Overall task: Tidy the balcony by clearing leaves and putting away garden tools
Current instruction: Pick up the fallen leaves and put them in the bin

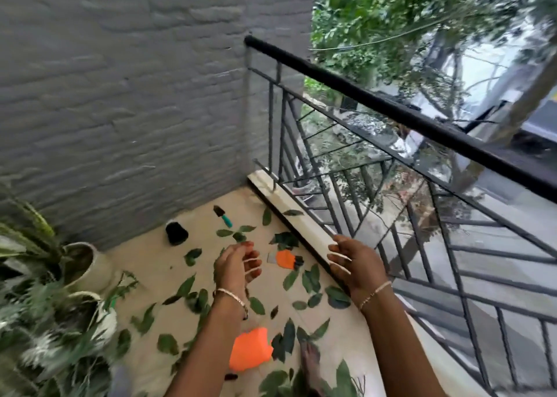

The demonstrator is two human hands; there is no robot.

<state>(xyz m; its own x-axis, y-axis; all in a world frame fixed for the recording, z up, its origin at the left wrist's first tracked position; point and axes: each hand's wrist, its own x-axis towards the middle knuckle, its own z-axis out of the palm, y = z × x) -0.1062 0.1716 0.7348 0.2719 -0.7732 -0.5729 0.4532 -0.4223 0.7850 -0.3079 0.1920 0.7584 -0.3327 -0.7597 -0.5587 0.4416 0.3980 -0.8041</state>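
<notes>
While I watch the feed, the left hand (pixel 238 265) and right hand (pixel 355 264) hover over the balcony floor, fingers loosely curled, holding nothing. Green leaves (pixel 312 279) lie scattered around and between them. The teal-handled trowel (pixel 223 216) lies at twelve o'clock from the left hand, with a black pot (pixel 176 232) at eleven.

The leaves (pixel 187 285) are green, the floor (pixel 144 261) beige, the pot (pixel 176 232) black, the trowel (pixel 227 222) handle teal, the wall (pixel 120 95) grey with brick pattern.
</notes>
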